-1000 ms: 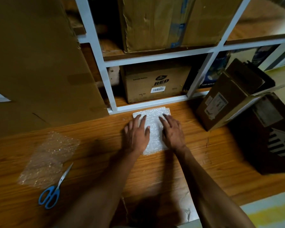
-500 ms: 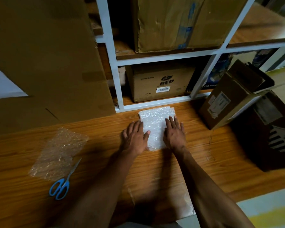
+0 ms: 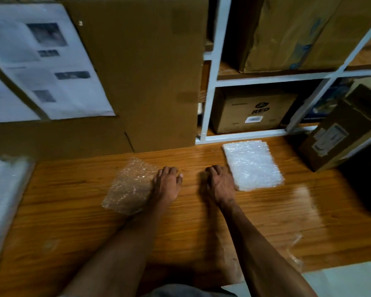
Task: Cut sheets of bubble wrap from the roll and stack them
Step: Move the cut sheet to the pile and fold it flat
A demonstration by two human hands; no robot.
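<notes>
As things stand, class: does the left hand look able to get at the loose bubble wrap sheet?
Probably yes: the left hand already lies at the loose sheet's right edge, with nothing between them.

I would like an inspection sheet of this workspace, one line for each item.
Surface: wooden table, glossy.
Job's things: white bubble wrap stack on the right; single clear sheet on the left; roll at the left edge.
Clutter: tilted cardboard box on the right.
Hands: left hand over the sheet's edge; right hand beside the stack.
Cables: nothing seen.
Surroundings: white shelf frame with boxes; cardboard panel.
</notes>
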